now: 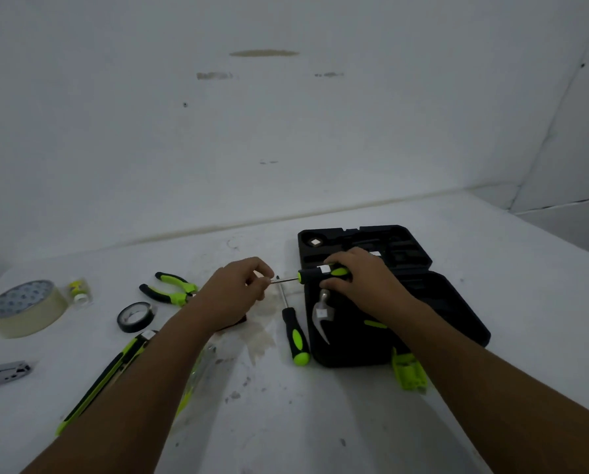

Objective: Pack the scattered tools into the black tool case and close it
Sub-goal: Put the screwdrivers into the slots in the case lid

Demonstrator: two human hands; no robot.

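Note:
The black tool case (440, 302) lies open on the white table, right of centre. My right hand (361, 271) grips the black-and-green handle of a screwdriver (317, 273) held level over the case's left edge. My left hand (238, 289) pinches the tip of its metal shaft. A claw hammer (322, 314) lies in the case below my right hand. A second screwdriver (294, 331) lies on the table just left of the case. Green-handled pliers (171, 289) lie further left.
A roll of masking tape (24, 307), a small bottle (78, 290), black electrical tape (136, 316), a utility knife (105, 374) and a steel tool (2, 374) lie at the left. A green bit holder (407, 371) sits at the case's front edge. The wall stands behind.

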